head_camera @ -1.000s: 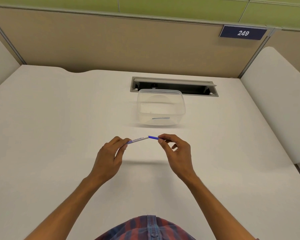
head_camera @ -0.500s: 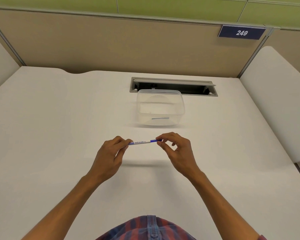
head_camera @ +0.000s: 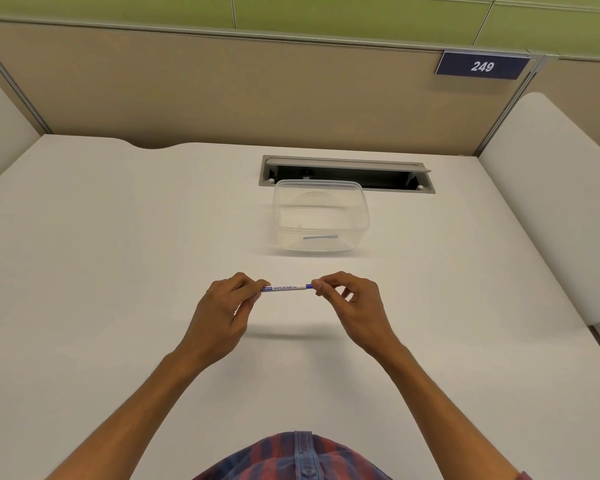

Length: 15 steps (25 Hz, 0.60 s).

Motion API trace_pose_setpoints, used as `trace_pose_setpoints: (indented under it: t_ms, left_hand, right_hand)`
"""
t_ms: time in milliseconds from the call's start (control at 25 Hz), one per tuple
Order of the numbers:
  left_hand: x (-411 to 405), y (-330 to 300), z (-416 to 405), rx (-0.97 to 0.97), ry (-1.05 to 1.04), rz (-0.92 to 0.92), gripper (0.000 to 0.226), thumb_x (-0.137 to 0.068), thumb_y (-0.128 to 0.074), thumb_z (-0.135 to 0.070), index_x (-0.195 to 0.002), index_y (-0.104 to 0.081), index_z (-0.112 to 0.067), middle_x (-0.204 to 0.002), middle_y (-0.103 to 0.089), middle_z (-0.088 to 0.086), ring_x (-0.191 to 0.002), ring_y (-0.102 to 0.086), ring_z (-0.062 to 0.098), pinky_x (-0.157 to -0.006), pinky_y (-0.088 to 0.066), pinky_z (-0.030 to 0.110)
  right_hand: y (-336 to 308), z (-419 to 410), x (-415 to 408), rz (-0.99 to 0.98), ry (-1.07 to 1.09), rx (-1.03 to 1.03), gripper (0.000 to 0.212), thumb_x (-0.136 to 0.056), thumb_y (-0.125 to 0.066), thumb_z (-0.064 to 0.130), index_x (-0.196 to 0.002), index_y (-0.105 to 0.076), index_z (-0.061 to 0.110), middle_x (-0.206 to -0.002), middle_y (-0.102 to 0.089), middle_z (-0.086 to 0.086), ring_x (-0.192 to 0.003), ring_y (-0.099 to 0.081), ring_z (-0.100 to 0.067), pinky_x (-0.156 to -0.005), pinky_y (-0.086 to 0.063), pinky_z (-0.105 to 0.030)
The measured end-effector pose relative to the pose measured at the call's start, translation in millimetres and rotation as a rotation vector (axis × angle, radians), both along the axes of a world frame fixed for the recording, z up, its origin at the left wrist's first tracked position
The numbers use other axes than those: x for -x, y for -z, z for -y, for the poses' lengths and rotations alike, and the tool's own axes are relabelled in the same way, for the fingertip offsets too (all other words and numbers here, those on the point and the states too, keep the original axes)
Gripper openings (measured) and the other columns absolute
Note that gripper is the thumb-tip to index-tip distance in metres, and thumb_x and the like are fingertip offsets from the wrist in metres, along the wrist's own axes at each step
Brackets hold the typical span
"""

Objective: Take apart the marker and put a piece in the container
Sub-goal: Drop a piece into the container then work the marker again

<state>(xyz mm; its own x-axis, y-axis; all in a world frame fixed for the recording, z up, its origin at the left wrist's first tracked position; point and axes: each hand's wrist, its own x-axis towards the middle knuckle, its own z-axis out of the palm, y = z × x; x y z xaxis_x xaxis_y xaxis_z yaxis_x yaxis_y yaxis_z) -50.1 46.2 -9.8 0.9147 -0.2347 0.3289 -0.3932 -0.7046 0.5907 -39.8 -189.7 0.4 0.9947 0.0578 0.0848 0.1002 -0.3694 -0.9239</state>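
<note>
A thin white whiteboard marker (head_camera: 286, 288) with blue print hangs level above the white desk, held between both hands. My left hand (head_camera: 222, 313) pinches its left end. My right hand (head_camera: 349, 303) pinches the blue right end, where only a sliver of blue shows at my fingertips. A clear plastic container (head_camera: 321, 220) without a lid stands on the desk beyond the marker, about a hand's length away. Nothing shows inside it.
A grey cable slot (head_camera: 347, 173) is cut into the desk (head_camera: 118, 271) just behind the container. Beige partition walls close off the back and both sides, with a blue sign reading 249 (head_camera: 482, 66) at the upper right.
The marker has gone from tilted up at its right end to level. My right fingers have slid inward over the blue end, so less blue shows. Both hands sit slightly lower.
</note>
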Motion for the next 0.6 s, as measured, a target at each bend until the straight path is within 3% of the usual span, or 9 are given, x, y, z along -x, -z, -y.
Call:
trace_pose_setpoints:
  t_ms: [240,360,440,600]
  left_hand:
    - [1.6,-6.6,2.5,-0.039,0.023,0.041,0.028,-0.093,-0.050,-0.010,-0.114,-0.067,-0.018,-0.089,-0.060,-0.006,-0.075,-0.048,0.013,-0.073,-0.042,0.028]
    - [1.8,-7.7,1.8,-0.045,0.024,0.044,0.028,-0.093,-0.050,-0.011,-0.114,-0.067,-0.018,-0.089,-0.060,-0.007,-0.075,-0.047,0.010,-0.072,-0.041,0.027]
    - [1.2,-7.9,0.9,-0.044,0.016,0.046,0.027,-0.094,-0.050,-0.012,-0.113,-0.067,-0.018,-0.088,-0.060,-0.007,-0.075,-0.045,0.009,-0.072,-0.040,0.026]
    - [-0.4,-8.4,0.2,-0.032,-0.005,0.048,0.026,-0.094,-0.050,-0.014,-0.112,-0.067,-0.018,-0.088,-0.060,-0.006,-0.075,-0.043,0.008,-0.070,-0.038,0.022]
  right_hand:
    - [-1.7,-4.0,0.1,-0.035,-0.007,0.033,0.041,-0.096,-0.053,0.052,-0.063,-0.062,0.028,-0.061,-0.062,0.015,-0.060,-0.054,-0.004,-0.056,-0.037,-0.015]
    - [-2.5,-3.0,1.7,0.008,-0.009,0.033,0.028,-0.092,-0.054,0.056,-0.081,-0.063,0.032,-0.076,-0.068,0.016,-0.073,-0.062,-0.009,-0.061,-0.042,-0.027]
    - [-3.5,-1.1,2.5,0.059,-0.035,0.017,0.014,-0.088,-0.061,0.047,-0.092,-0.063,0.034,-0.084,-0.070,0.015,-0.081,-0.064,-0.010,-0.063,-0.041,-0.021]
    - [-2.1,0.5,2.8,0.104,-0.073,0.066,0.005,-0.087,-0.064,0.029,-0.091,-0.065,0.032,-0.085,-0.069,0.016,-0.082,-0.064,-0.010,-0.064,-0.038,-0.013]
